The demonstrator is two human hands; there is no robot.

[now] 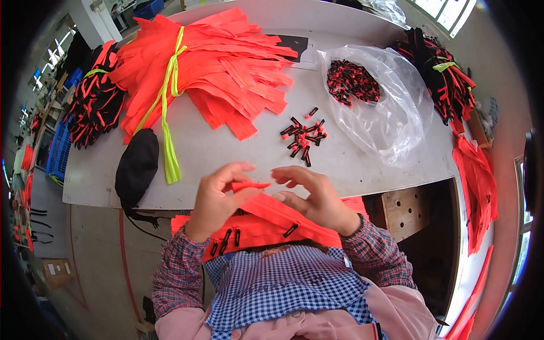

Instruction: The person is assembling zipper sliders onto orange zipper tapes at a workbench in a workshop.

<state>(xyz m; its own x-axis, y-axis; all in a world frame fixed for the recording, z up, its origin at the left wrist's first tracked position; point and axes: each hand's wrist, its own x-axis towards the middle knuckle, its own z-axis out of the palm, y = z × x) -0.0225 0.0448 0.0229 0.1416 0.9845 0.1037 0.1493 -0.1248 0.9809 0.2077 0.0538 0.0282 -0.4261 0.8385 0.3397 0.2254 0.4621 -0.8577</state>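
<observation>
In front of my body, my left hand (218, 198) has its fingers curled with a red zipper tape (283, 214) between thumb and fingers, its end poking toward the right. Facing it, my right hand (314, 201) has thumb and fingers apart; nothing shows between them. The tape runs down to the right, passing close below the right thumb. More red tapes (260, 226) lie across my lap, with several black zipper pulls (226, 241) on them. Whether the right thumb touches the tape is hard to tell.
On the white table (226, 164) lie a large red tape bundle (209, 62) tied with yellow-green ribbon, loose black-and-red pulls (303, 136), and a clear plastic bag (391, 113) of more pulls. A black cloth pouch (137, 167) hangs at the left edge. Black-and-red bundles (439, 73) stand rightward.
</observation>
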